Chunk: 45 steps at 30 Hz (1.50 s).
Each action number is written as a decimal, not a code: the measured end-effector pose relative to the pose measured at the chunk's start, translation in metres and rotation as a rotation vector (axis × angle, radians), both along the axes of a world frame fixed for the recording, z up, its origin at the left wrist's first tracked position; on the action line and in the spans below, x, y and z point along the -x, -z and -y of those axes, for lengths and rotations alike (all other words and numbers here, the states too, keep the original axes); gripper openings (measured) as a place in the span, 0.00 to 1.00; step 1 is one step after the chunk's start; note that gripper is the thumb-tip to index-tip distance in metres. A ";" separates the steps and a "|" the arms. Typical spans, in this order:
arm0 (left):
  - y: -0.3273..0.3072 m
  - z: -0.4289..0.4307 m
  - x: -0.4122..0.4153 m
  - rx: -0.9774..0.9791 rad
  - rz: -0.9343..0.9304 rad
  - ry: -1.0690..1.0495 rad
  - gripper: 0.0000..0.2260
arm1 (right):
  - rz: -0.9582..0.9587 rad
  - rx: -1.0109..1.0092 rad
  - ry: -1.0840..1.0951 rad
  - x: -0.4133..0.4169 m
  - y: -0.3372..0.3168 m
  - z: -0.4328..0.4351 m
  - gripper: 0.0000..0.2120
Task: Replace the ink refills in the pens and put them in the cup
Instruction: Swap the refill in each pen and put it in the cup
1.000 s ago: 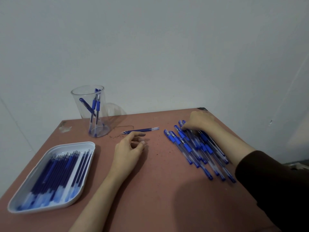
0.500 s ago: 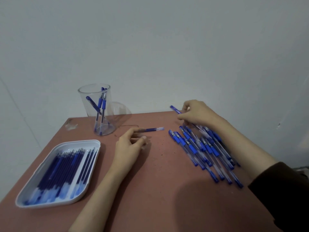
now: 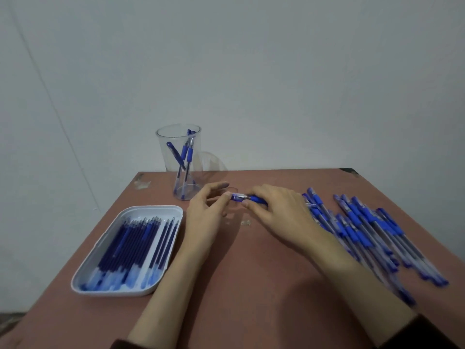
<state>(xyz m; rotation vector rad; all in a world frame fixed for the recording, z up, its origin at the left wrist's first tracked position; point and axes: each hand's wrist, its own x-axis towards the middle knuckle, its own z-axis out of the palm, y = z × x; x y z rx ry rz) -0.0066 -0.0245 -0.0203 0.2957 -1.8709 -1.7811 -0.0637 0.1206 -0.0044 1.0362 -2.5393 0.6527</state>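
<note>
Head view, looking down on a reddish-brown counter set against a plain pale wall. Both hands meet near the middle of the counter on a single blue pen, held roughly level and just above the surface. The left hand pinches the pen's clear end between thumb and fingers, with one finger stretched out straight beyond it. The right hand has its fingers curled round the pen's blue part, clamped on it from above. A clear plastic cup stands upright just beyond the left hand, near the counter's far edge, and three or so finished pens lean inside it. To the left, beside the left forearm, a white tray lies flat and holds a row of dark blue refills laid side by side, tips pointing away. On the right, past the right wrist, a pile of pens lies spread across the counter in rough parallel, partly overlapping. A dark sleeve covers the right forearm at the lower edge.
</note>
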 end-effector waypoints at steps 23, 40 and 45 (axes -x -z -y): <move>0.001 -0.007 -0.007 0.490 0.207 0.284 0.03 | 0.065 0.114 0.253 0.007 -0.003 -0.020 0.06; -0.006 -0.012 -0.006 -0.251 0.036 0.361 0.08 | 0.938 0.658 -0.160 -0.015 -0.010 -0.005 0.09; -0.016 -0.009 -0.008 -0.444 -0.007 0.462 0.12 | 1.302 0.776 -0.336 -0.020 -0.010 -0.002 0.13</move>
